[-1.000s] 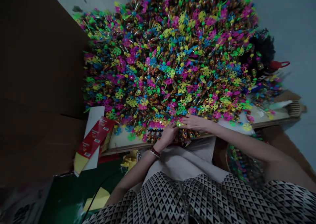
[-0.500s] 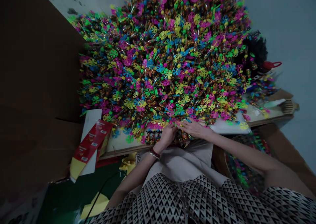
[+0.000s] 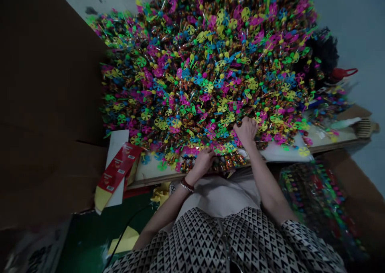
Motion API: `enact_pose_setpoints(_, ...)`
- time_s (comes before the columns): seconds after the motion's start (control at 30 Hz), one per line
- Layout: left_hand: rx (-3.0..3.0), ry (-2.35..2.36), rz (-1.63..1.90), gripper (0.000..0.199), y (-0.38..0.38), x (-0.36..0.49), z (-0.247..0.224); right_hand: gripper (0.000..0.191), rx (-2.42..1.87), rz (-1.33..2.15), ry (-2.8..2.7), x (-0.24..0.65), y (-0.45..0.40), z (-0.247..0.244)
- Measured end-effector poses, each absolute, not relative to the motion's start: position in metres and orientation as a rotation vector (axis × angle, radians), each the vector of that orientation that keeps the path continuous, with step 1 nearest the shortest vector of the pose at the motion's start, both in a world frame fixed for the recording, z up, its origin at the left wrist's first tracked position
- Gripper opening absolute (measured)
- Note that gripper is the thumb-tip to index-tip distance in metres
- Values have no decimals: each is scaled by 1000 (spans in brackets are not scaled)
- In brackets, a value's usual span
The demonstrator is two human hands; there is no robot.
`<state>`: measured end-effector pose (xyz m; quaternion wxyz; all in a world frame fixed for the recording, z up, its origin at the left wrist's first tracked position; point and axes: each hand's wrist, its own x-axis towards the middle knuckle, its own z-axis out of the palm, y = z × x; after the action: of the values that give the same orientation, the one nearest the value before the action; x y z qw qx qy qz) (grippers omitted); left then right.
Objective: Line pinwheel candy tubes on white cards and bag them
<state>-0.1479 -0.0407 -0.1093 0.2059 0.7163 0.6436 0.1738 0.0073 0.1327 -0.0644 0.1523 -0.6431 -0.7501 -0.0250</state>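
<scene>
A large heap of small candy-filled tubes (image 3: 192, 92) covers the table, with pink, yellow, green and blue wheel-shaped tops. Along the front edge lies a row of these tubes (image 3: 234, 160), near a black toothed strip (image 3: 189, 158). My left hand (image 3: 205, 161) rests at this row, its fingers bent together over the tubes; what they pinch is hidden. Farther out, my right hand (image 3: 246, 132) reaches into the front of the heap with curled fingers. Whatever lies between those fingers cannot be made out.
Red printed cards (image 3: 118, 170) lie on a white board at the table's left end, beside a large brown carton (image 3: 54, 104). A brush (image 3: 365, 127) sits at the right end. Below right, a box holds bagged colourful pieces (image 3: 319, 197).
My right hand has left the row beside my left hand and moved forward and right onto the heap. My left hand stays at the row. The view has shifted slightly.
</scene>
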Motion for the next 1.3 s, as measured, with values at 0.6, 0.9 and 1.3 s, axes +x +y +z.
enact_pose_setpoints(0.6, 1977, 1741, 590, 23, -47, -149, -120, 40, -1380, 106, -2657, 23, -48, -95)
enact_pose_setpoints(0.9, 1940, 1788, 485, 25, -44, -146, -113, 30, -1377, 49, -2913, 13, -53, -84)
enact_pose_setpoints(1.3, 2030, 1816, 448, 11, -48, -161, -108, 28, -1550, -45, -2626, 46, 60, -38)
